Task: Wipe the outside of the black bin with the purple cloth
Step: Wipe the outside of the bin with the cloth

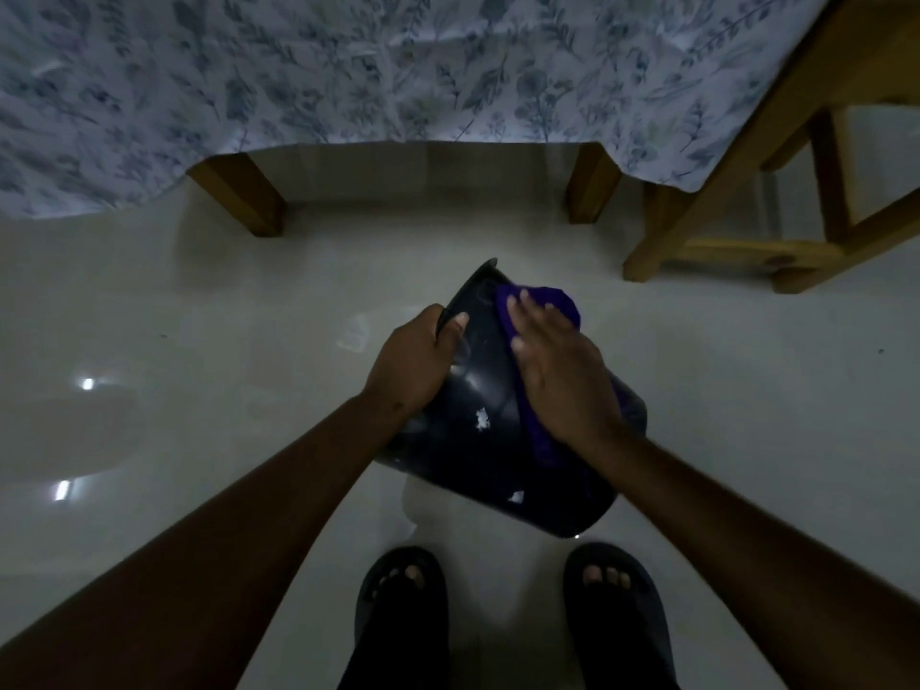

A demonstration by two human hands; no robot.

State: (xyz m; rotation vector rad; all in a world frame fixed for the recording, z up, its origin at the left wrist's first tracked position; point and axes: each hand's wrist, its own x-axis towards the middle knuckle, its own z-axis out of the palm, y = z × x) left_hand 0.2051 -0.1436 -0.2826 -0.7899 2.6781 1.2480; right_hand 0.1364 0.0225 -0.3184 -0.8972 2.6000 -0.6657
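Looks like someone's home, probably a dining spot: a wooden table [239, 196] under a leafy floral tablecloth [348, 67] across the top, a wooden chair [747, 191] upper right, glossy pale tile floor [199, 341], feet in black slippers [401, 605] at bottom.

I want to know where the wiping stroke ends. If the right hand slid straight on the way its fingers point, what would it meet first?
The right hand points along the black bin toward its rim, flat on the purple cloth. It would likely reach the rim first, then bare floor.
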